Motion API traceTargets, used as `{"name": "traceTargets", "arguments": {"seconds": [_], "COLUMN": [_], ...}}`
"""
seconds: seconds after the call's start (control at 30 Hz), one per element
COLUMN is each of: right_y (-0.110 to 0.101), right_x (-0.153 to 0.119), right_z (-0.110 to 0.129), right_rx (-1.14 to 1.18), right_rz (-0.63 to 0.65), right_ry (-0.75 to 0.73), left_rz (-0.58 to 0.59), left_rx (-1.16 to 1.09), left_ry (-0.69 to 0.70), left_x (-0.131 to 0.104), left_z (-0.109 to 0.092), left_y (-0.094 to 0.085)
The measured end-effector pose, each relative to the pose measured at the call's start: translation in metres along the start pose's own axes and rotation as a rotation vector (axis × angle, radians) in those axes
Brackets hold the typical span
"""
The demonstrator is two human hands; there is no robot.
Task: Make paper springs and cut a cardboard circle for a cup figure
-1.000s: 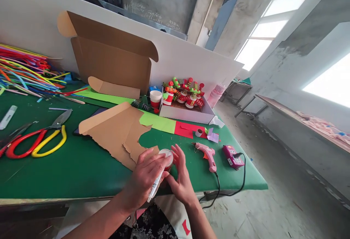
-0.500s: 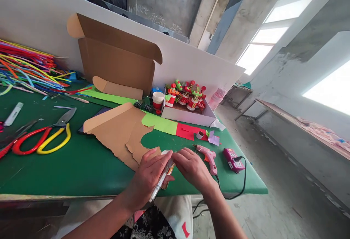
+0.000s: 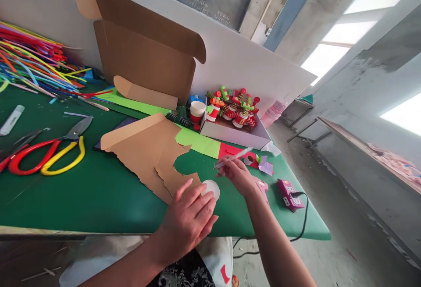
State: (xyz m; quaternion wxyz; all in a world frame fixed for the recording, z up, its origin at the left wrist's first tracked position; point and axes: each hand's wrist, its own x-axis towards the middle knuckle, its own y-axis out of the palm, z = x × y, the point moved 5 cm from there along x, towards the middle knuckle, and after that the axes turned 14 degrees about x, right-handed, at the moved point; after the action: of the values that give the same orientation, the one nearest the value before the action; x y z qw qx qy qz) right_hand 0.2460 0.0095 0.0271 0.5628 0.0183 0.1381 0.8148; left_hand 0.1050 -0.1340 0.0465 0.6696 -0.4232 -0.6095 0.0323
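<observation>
My left hand has its fingers over and against a white, round-ended object that looks like a paper cup seen end on; its side is mostly hidden under the hand. This sits at the edge of a torn brown cardboard sheet. Raised to the right, my right hand is closed on a slim, whitish pen that slants up to the right. Partly behind my right forearm lies a pink glue gun.
Red-and-yellow-handled scissors lie on the left of the green table. At the back are pipe cleaners, an open cardboard box, stacked paper cups and a white tray of spring-bodied figures. A corded purple box stands right.
My hands have moved apart. My right hand has gone up and right with the pen, while my left stays low by the cardboard. The view has tilted down slightly.
</observation>
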Motion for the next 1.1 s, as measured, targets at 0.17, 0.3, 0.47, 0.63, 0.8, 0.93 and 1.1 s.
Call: {"name": "traceTargets", "arguments": {"seconds": [0.17, 0.3, 0.47, 0.63, 0.8, 0.93, 1.1], "right_y": [0.033, 0.044, 0.05, 0.057, 0.058, 0.056, 0.055], "right_x": [0.03, 0.043, 0.046, 0.044, 0.044, 0.044, 0.043], "right_z": [-0.007, -0.016, -0.017, -0.018, -0.022, -0.023, -0.02], "right_rx": [-0.125, -0.286, -0.338, -0.395, -0.444, -0.444, -0.448], "right_rz": [0.307, 0.482, 0.602, 0.729, 0.758, 0.772, 0.79], "right_ry": [0.171, 0.23, 0.218, 0.188, 0.178, 0.176, 0.118], "left_rz": [-0.027, -0.027, -0.02, 0.0, -0.074, -0.035, -0.034], "left_rx": [0.169, 0.225, 0.237, 0.194, 0.166, 0.172, 0.153], "left_ry": [0.014, 0.065, 0.101, 0.078, 0.04, 0.055, 0.053], "left_x": [0.001, -0.001, -0.003, -0.002, -0.004, -0.003, -0.002], "left_z": [-0.004, -0.004, -0.004, -0.003, -0.002, -0.001, 0.0], "left_y": [-0.002, 0.0, -0.001, 0.001, 0.003, 0.002, 0.0]}}
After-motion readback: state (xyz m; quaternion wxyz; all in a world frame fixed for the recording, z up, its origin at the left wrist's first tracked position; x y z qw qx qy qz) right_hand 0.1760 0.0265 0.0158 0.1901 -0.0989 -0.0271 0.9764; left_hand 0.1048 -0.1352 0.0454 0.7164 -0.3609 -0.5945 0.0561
